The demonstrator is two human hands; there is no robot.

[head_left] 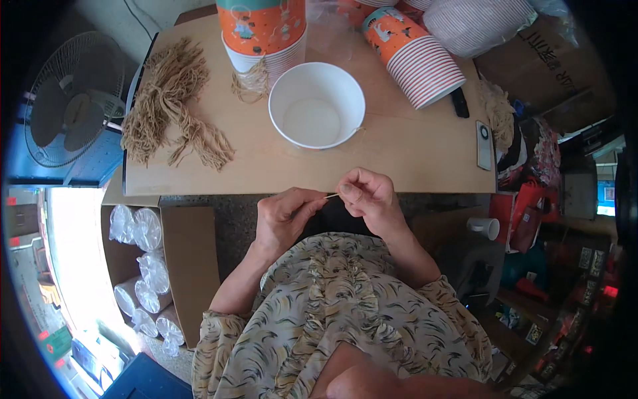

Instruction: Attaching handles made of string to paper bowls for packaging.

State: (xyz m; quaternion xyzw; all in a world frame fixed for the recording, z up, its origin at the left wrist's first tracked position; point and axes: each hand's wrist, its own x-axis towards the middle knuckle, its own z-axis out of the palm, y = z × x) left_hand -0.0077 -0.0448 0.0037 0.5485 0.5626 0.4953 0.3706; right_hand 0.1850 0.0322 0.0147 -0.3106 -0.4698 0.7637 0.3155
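Observation:
In front of my body, at the table's near edge, my left hand and my right hand are both closed in a pinch. A short length of thin, pale cord stretches between their fingertips; its ends are hidden in the fingers. Just beyond the hands stands a white paper bucket, its open top facing up. A bit of cord shows at the bucket's right rim. To the left lies a large loose bundle of tan cords, with strands spreading toward the near edge.
Orange-patterned stacked paper buckets stand behind the white one, with a few cords beside them. Another stack lies on its side at right, near a phone-like device. A fan and a carton of bagged cups are left; a mug is right.

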